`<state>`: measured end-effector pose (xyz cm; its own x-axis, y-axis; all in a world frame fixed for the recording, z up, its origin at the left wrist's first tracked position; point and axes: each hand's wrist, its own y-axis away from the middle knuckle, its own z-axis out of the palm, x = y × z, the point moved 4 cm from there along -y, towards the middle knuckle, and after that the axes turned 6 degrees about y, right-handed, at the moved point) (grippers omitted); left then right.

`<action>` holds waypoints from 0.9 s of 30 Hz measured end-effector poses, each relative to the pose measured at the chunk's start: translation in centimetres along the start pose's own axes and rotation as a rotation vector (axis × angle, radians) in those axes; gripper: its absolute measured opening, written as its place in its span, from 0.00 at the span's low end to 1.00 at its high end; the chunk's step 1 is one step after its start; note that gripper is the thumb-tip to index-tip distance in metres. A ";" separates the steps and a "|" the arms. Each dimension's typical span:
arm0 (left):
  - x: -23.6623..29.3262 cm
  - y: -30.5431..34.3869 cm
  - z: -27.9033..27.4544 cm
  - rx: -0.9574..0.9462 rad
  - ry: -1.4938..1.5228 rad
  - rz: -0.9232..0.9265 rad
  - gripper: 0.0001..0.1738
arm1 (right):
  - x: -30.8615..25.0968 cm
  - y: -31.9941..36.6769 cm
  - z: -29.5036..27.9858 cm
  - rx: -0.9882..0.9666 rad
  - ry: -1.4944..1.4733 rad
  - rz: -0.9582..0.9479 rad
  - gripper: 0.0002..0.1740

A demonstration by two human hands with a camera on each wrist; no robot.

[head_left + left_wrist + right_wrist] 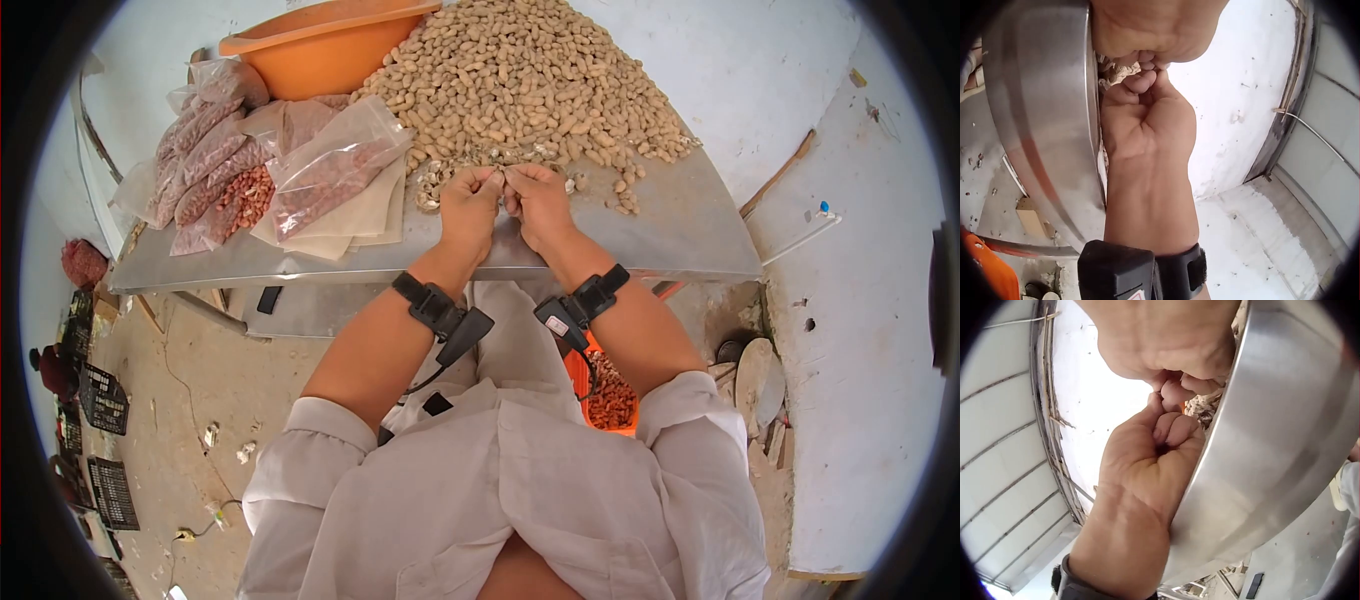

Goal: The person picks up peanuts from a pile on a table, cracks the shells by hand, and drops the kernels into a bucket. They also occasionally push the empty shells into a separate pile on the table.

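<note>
My left hand and right hand meet at the near side of a peanut heap, low over the steel table's front edge. Thumbs and forefingers of both pinch at one spot, on what looks like a peanut; it is mostly hidden by the fingertips. The other fingers are curled in. In the left wrist view the right hand faces the left one across a small gap; the right wrist view shows the left hand likewise. Broken peanut shells lie just beyond and beside the left hand.
Clear bags of reddish kernels lie at the left, over flat pale bags, near loose kernels. Behind them stands an orange basin. The steel table has a curved front edge. Below, an orange container holds reddish pieces.
</note>
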<state>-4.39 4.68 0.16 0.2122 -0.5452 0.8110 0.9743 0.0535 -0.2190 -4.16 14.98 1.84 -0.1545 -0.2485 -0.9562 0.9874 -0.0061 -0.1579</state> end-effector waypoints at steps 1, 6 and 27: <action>0.0 0.0 0.0 0.012 -0.016 0.007 0.03 | 0.0 0.1 0.1 0.016 -0.034 0.020 0.08; 0.2 0.3 0.4 -0.040 0.064 -0.030 0.05 | 0.3 -0.1 0.4 0.028 -0.189 0.078 0.09; 0.2 -0.4 -0.9 0.071 0.674 -0.292 0.12 | -4.8 0.0 3.6 -0.283 1.133 -0.849 0.08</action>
<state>-4.82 3.77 -0.12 -0.1268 -0.9402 0.3161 0.9914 -0.1308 0.0088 -3.31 12.71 7.33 -0.7561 0.6210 -0.2068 0.5666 0.4629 -0.6816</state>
